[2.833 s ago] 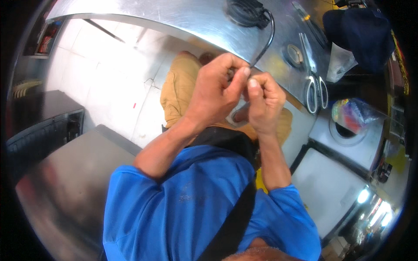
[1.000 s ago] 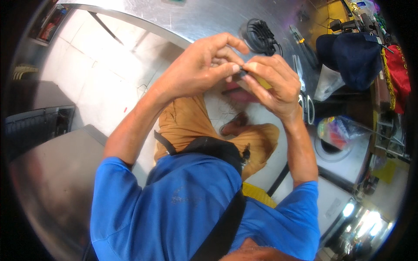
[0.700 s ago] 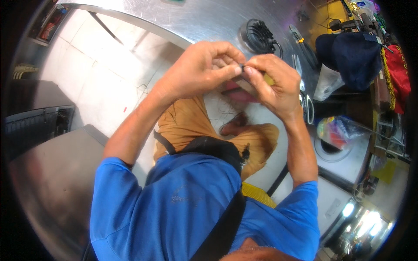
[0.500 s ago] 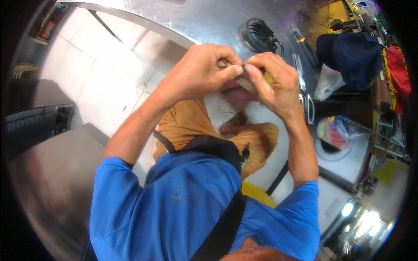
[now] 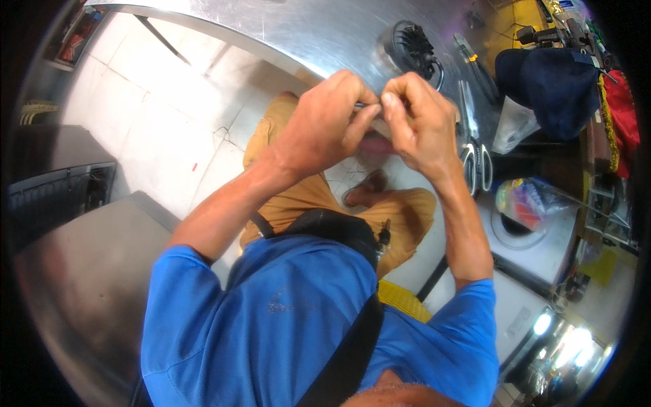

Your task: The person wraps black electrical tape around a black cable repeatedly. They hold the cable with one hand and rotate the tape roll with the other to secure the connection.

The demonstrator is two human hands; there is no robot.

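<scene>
My left hand [image 5: 331, 119] and my right hand [image 5: 422, 125] meet in front of me near the edge of a metal table. Both are closed, thumbs pinched against curled fingers, with the fingertips almost touching. Between them is something small and thin, dark where it shows at the left fingers; most of it is hidden, and I cannot make out its kind. Scissors [image 5: 475, 146] with white and black handles lie just right of my right hand. Beyond the hands, a dark round object with a black cable [image 5: 412, 51] rests on the metal table [image 5: 298, 27].
A slim tool with a yellow part [image 5: 468, 51] lies on the table at the far right. Beside it are a dark blue cap [image 5: 546, 88] and red cloth [image 5: 620, 115]. A plastic bag [image 5: 532, 203] with colourful contents lies lower right. A grey-brown cabinet [image 5: 95, 264] stands at my left.
My right hand has shifted slightly left and its fingers have curled more upright. The left hand has turned a little, and the pinkish and yellow patches below the fingers show less.
</scene>
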